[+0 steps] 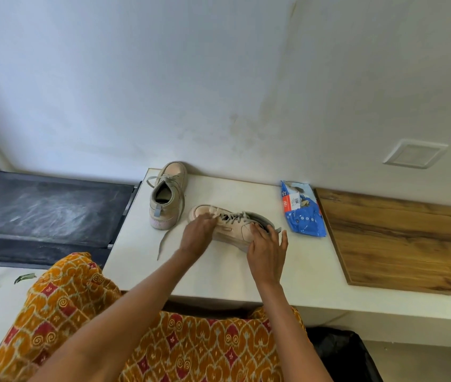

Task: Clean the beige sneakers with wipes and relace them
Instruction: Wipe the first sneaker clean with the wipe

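Two beige sneakers sit on a white table [213, 271]. The far sneaker [167, 197] stands upright near the wall, toe away from me, its grey lace [165, 241] trailing loose over the table. The near sneaker [232, 224] lies across the table with its toe to the left. My left hand [198, 235] pinches the lace near the toe of the near sneaker. My right hand [268, 249] rests on its heel end with the fingers spread. A blue pack of wipes [303, 210] lies to the right of the shoes.
A wooden board [406, 244] covers the table's right part. A dark mesh rack [45, 210] stands left of the table. The wall rises right behind the shoes. My orange patterned dress [81, 312] fills the foreground. A black bag [340, 354] sits below the table.
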Tool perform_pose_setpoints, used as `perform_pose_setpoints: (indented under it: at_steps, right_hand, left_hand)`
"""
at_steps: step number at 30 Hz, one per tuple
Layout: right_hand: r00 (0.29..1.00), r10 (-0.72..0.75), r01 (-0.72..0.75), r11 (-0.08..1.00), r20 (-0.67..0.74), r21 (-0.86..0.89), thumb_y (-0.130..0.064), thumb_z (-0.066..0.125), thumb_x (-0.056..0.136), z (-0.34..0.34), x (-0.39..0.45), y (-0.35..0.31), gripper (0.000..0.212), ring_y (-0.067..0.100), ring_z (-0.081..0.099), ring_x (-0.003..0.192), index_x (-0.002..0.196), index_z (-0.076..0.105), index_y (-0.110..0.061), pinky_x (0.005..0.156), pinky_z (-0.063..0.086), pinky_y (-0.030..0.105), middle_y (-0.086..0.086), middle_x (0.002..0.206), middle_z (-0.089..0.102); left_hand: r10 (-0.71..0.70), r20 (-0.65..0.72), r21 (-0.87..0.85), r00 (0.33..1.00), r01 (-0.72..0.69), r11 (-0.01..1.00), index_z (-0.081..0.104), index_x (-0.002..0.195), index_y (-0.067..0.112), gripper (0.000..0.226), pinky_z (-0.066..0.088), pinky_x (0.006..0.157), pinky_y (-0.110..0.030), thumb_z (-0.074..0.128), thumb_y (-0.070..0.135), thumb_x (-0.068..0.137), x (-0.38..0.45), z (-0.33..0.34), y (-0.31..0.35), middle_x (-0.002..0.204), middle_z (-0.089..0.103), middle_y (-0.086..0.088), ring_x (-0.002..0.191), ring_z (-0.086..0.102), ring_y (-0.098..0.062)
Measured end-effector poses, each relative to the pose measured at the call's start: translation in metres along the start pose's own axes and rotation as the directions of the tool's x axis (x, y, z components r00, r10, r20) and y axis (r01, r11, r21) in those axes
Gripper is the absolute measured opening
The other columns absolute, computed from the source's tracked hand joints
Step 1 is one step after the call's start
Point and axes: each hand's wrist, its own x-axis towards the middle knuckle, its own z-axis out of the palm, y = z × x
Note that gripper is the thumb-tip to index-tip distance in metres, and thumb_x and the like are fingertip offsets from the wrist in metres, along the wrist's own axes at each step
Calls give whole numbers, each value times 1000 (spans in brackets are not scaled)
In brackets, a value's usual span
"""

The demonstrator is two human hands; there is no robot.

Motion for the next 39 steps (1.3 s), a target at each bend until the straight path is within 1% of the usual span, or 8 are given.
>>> perform_pose_setpoints:
  at_steps: [5,9,12,16,23,29,35,39]
  right_hand:
    - [1000,-14,13,1000,-11,-18,-8,70,77,1,0,1,39,26,57,117,116,65,-15,107,31,53,0,111,70]
    - [1000,-14,14,1000,-15,-14,-9,70,77,2,-1,1,39,26,57,117,116,65,-15,107,30,53,0,112,70]
    - [1000,-17,17,1000,-18,-6,-10,71,76,1,-1,2,40,26,57,117,115,66,-15,106,31,53,0,112,70]
    - [999,-14,14,1000,-33,-6,-10,71,77,3,-1,2,39,26,57,117,115,66,-15,106,31,53,0,111,70]
    - [1000,-9,9,1000,-17,-14,-10,70,77,4,-2,2,40,26,57,118,117,65,-15,107,31,53,0,113,69]
    - [999,-19,19,1000,-30,-17,-9,71,76,2,-2,2,40,28,58,116,115,66,-14,105,34,55,1,112,70]
    - [1000,-2,2,1000,-24,-19,-10,73,74,4,-1,-1,41,28,58,116,115,66,-14,104,35,54,2,112,69]
    - [1000,7,-8,1000,-17,-15,-10,72,76,5,-1,1,41,27,57,117,116,66,-13,104,35,54,3,113,69]
  left_hand:
    - [112,33,125,993,-115,985,63,114,3,27,49,89,-42,51,6,90,-2,-1,2,117,63,-18,107,60,-34]
    - [134,238,416,962,-226,881,44,137,10,53,13,115,-52,17,32,97,13,-16,-26,147,38,-15,135,35,-33]
    - [-65,277,402,959,-54,914,17,149,11,68,-8,115,-46,-1,45,93,19,-17,-27,158,9,-8,146,7,-25]
    - [111,339,263,934,-208,942,9,150,16,76,-18,113,-37,-12,50,85,6,-15,-24,158,5,-1,145,-4,-15]
    - [-110,327,333,939,-5,943,2,150,10,72,-11,116,-44,-7,53,93,15,-17,-20,158,-1,-7,146,-4,-19]
    - [147,370,251,917,-251,935,10,150,13,90,-6,117,-36,-24,58,80,13,-19,-26,158,7,-4,146,1,-16]
    - [-205,257,69,944,194,979,11,150,6,58,2,117,-34,20,38,102,0,-22,-35,158,6,-12,146,3,-21]
    - [-345,227,-425,911,412,806,6,150,12,56,2,116,-30,22,35,103,-20,-13,-9,158,0,-5,146,-2,-17]
